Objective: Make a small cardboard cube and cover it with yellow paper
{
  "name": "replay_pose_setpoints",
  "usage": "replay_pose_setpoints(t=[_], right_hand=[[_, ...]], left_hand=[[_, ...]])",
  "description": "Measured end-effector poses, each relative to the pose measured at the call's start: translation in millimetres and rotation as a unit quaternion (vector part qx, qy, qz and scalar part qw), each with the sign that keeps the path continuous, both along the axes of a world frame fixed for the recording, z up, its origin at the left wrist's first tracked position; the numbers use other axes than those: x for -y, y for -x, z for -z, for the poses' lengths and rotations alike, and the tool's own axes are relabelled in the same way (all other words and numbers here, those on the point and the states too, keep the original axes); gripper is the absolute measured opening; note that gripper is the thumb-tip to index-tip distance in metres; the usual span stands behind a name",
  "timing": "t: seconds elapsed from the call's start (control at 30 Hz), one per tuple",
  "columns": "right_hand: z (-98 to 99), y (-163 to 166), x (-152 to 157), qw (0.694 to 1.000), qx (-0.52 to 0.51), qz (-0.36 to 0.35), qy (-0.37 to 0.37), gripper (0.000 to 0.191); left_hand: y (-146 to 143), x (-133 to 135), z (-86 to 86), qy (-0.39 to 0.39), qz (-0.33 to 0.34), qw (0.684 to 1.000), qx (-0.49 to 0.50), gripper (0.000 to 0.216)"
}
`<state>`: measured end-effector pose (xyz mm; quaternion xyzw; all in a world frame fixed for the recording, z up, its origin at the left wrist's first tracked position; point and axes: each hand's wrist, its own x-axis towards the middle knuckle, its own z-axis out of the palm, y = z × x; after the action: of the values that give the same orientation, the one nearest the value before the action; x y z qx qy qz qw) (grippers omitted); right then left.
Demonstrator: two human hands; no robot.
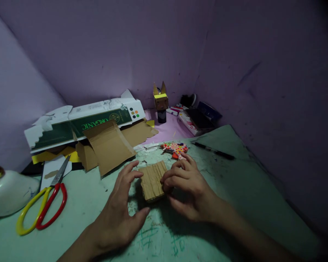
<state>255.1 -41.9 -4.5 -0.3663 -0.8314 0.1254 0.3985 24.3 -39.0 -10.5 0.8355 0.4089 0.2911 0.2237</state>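
A small piece of corrugated cardboard, ribbed side up, rests on the green cutting mat between my two hands. My left hand touches its left edge with spread fingers, thumb near the lower corner. My right hand grips its right edge with curled fingers. Just beyond the right hand lies a colourful spotted paper piece.
Scissors with yellow and red handles lie at the left beside a white rounded object. Flattened cardboard and a green-and-white box sit behind. A small cardboard figure, markers and a black pen are at the back right.
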Motion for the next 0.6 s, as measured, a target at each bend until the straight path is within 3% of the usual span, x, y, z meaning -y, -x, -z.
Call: replay_pose_setpoints(t=[0.13,0.23,0.37,0.6], right_hand=[[-1.0,0,1,1.000,-0.004,0.007,-0.002,0.018],[-5.3,-3,3,1.000,0.002,0.014,-0.009,0.021],[-8.3,-12,5,1.000,0.003,0.010,-0.012,0.008],[6.6,-12,-4,0.995,-0.086,0.030,0.043,0.017]], left_hand=[[-10,-6,15.0,0.138,-0.014,0.989,0.046,0.098],[-21,-11,17.5,0.195,-0.038,0.979,0.051,0.096],[-30,-13,10.4,0.147,-0.034,0.987,0.059,0.077],[-16,-12,3.2,0.019,0.033,0.998,0.048,0.090]])
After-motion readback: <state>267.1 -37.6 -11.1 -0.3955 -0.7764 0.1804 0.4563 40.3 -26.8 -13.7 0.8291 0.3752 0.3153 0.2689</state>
